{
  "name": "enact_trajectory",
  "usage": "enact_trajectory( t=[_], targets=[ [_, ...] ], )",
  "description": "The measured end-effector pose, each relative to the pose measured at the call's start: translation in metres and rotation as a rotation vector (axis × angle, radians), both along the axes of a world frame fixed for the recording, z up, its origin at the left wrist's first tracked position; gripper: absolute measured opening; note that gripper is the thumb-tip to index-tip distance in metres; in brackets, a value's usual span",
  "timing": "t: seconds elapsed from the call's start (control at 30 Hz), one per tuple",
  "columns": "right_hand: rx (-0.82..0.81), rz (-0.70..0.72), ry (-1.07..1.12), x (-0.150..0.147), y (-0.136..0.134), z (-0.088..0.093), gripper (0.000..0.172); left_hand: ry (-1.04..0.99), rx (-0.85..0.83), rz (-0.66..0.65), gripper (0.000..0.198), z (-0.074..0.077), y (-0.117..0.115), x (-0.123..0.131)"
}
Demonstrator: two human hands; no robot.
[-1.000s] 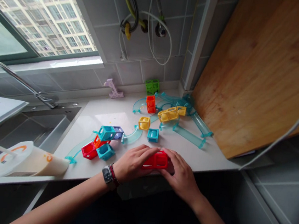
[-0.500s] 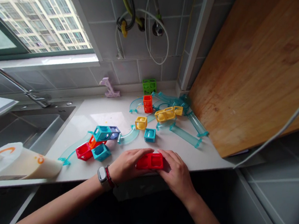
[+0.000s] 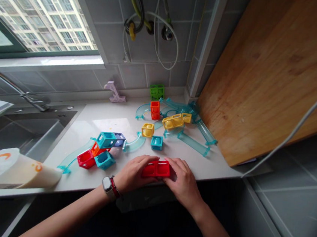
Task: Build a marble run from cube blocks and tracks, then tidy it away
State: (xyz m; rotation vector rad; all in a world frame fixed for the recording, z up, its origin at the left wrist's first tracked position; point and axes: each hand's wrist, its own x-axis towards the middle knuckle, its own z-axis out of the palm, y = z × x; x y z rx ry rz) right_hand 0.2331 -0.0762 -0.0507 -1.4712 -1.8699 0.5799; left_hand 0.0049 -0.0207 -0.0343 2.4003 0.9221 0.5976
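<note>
Red block pair: two red cube frames (image 3: 156, 168) sit side by side at the middle of the front edge of the counter (image 3: 193, 162); whether they rest on it or hang just above it, I cannot tell.
Left hand: the left hand (image 3: 133, 171) is clamped on the left end of the pair, fingers along the far side.
Right hand: the right hand (image 3: 182, 183) grips the other end, thumb on the near side, fingers behind; the hands are apart, with the red frames bridging them.
Seam: the join between the frames faces up between the hands; whether it is fully locked does not show. Even, straight pressure from both ends would probably serve best, since a twist might lever the frames askew.
Open faces: pressing on the corner bars rather than across the holes looks the safer grip.
Front edge: working slightly farther in would give the pair support and guard against a drop.
Teal cube: a teal cube (image 3: 156, 143) stands just beyond the pair, toward the back edge, so the knuckles should avoid pushing forward.
Left stack: a joined stack with a teal top frame (image 3: 106, 139) lies toward the sink end, near enough that the left elbow and wrist are best held low and clear.
</note>
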Motion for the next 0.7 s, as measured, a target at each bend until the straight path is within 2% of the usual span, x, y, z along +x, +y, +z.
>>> enact_trajectory(
  t=[0.1, 0.2, 0.3, 0.43, 0.7],
  targets=[
    [0.010, -0.002, -0.004, 0.000, 0.000, -0.001, 0.061, -0.047, -0.046, 0.013, 0.074, -0.003, -0.004, -0.003],
    [0.017, 0.000, -0.010, 0.000, -0.001, -0.001, 0.061, -0.088, -0.097, 0.021, 0.074, 0.000, -0.009, -0.009],
    [0.010, 0.001, -0.012, 0.000, -0.001, 0.001, 0.061, -0.119, -0.087, 0.026, 0.064, 0.002, -0.015, -0.016],
    [0.004, -0.006, -0.017, 0.000, -0.001, 0.001, 0.058, -0.139, -0.041, 0.048, 0.040, -0.001, -0.020, -0.021],
    [-0.004, -0.004, -0.034, -0.001, -0.001, 0.000, 0.054, -0.187, 0.003, 0.075, 0.038, -0.006, -0.022, -0.021]
  ],
)
